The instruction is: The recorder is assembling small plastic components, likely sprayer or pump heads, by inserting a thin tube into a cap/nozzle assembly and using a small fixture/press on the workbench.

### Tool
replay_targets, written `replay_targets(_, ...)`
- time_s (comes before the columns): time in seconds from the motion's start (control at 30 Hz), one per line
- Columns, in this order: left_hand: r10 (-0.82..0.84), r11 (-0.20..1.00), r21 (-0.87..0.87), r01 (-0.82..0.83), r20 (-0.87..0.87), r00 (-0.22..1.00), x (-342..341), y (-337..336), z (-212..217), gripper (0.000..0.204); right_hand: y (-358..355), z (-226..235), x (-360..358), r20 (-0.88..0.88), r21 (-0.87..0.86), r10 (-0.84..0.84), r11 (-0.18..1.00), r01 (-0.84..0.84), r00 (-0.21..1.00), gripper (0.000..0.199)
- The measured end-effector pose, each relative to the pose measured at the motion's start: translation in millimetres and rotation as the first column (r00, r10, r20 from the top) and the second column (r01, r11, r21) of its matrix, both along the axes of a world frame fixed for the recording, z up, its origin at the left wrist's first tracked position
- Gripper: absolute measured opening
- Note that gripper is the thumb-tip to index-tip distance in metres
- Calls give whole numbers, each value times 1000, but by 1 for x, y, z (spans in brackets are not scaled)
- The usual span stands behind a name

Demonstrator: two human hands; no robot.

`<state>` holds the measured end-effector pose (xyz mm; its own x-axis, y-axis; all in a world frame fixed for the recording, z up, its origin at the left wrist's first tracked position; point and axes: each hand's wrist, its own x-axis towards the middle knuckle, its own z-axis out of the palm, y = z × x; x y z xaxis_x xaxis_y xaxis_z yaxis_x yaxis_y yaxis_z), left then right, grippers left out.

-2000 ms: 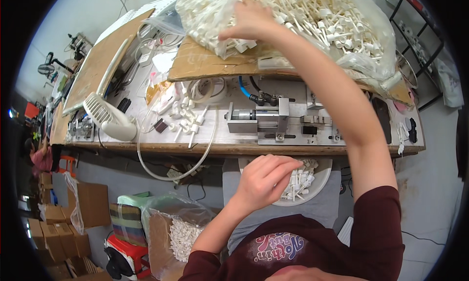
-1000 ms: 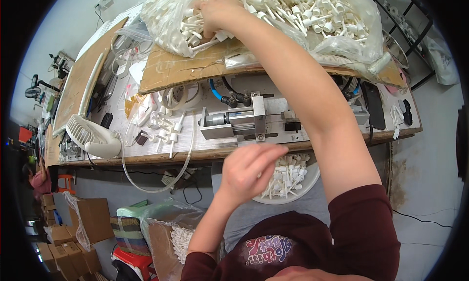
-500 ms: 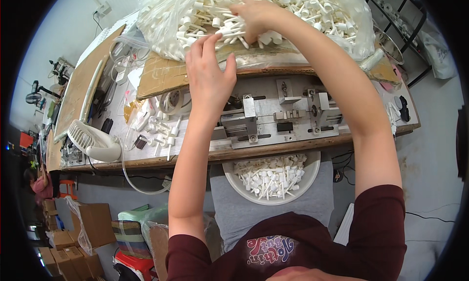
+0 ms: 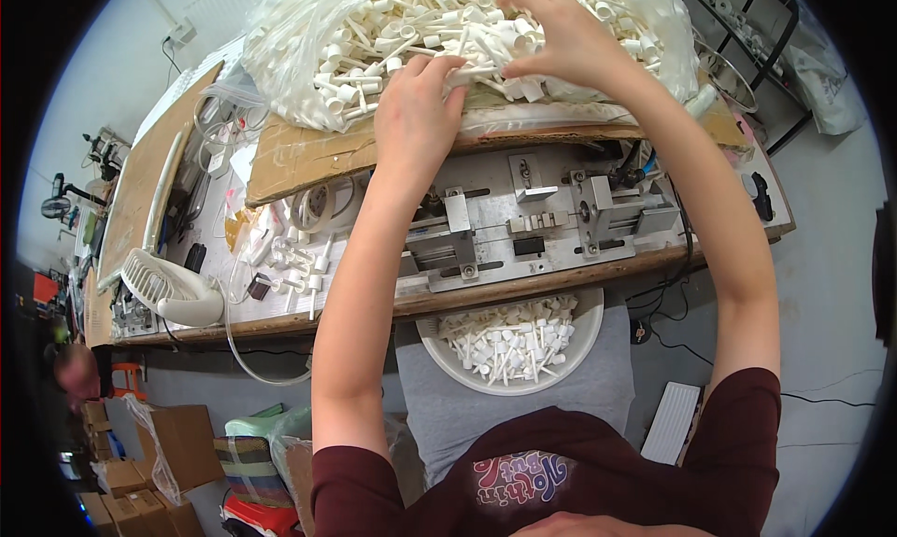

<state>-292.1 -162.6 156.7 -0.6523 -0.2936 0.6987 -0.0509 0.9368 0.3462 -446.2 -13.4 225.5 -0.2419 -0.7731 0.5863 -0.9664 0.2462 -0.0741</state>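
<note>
Reaching into the clear bag at far bench edge, left hand and right hand pinch together on white plastic pump tubes: light, stiff, slippery; best gathered by their stems.

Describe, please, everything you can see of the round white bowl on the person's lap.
The white bowl looks like plastic, round and shallow with a plain rim. It sits on the grey-clad lap, its far edge tucked under the wooden bench edge. It is partly filled with small white plastic pieces, caps and thin stems, lying jumbled. Neither hand touches it.
</note>
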Motion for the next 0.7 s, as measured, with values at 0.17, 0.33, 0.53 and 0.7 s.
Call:
replay_targets(0.17,-32,999,3,32,-31,999,4,5,-1,30,22,-34,26,18,-24,-83,996,83,996,30)
replay_targets(0.33,-68,997,29,67,27,997,7,9,3,30,20,-47,22,111,-22,-133,990,136,985,24)
replay_targets(0.53,-152,986,-83,143,-105,983,14,32,17,29,27,-46,18,161,34,-167,986,164,973,24)
replay_targets(0.7,-120,984,-136,117,-10,993,-5,35,8,25,42,-38,18,88,-139,-107,983,118,990,17)
